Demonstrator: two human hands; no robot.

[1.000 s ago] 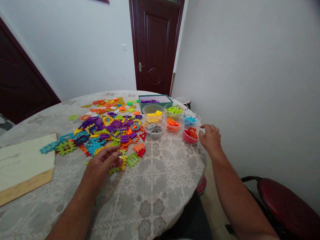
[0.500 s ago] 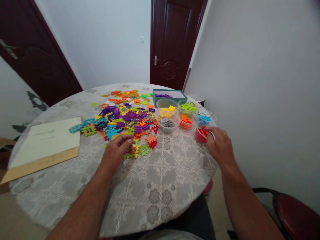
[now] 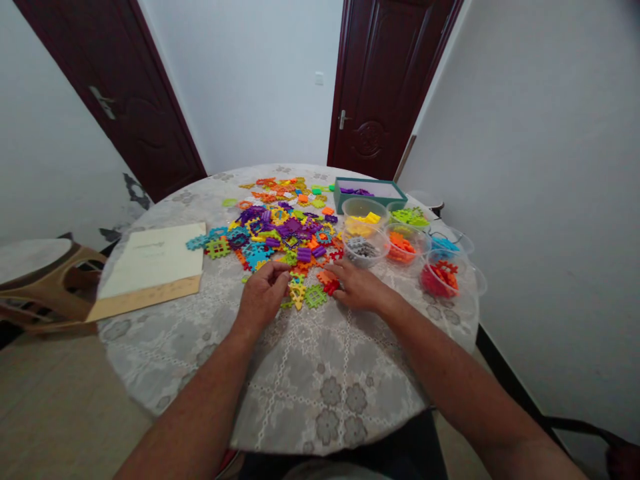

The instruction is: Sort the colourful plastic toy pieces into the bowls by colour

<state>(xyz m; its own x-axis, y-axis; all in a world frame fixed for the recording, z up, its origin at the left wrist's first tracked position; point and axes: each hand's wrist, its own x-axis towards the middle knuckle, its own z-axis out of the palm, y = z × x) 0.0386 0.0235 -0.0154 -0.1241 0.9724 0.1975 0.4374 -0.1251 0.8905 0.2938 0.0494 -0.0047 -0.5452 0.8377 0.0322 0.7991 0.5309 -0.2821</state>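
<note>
A heap of colourful plastic interlocking building pieces (image 3: 291, 227) covers the middle of the table. At its near left edge, my left hand (image 3: 264, 293) rests with its fingers loosely curved and the thumb apart, beside a yellow piece (image 3: 298, 295); I see nothing held in it. My right hand (image 3: 359, 285) is at the heap's near right edge, fingers reaching over a red piece (image 3: 331, 287) and the thumb low beside it. Its fingers are apart. A flat green lattice piece (image 3: 315, 296) lies between the two hands.
Clear plastic bowls stand at the right with pieces sorted by colour, among them a bowl of red pieces (image 3: 440, 279) and a bowl of grey pieces (image 3: 364, 249). Behind them is a green box (image 3: 373, 193) with purple pieces. A cream folder (image 3: 155, 263) lies at the left.
My right hand has left the bowl of red pieces and moved left to the heap. My left hand stays by the heap's near edge. The camera view has swung left.
</note>
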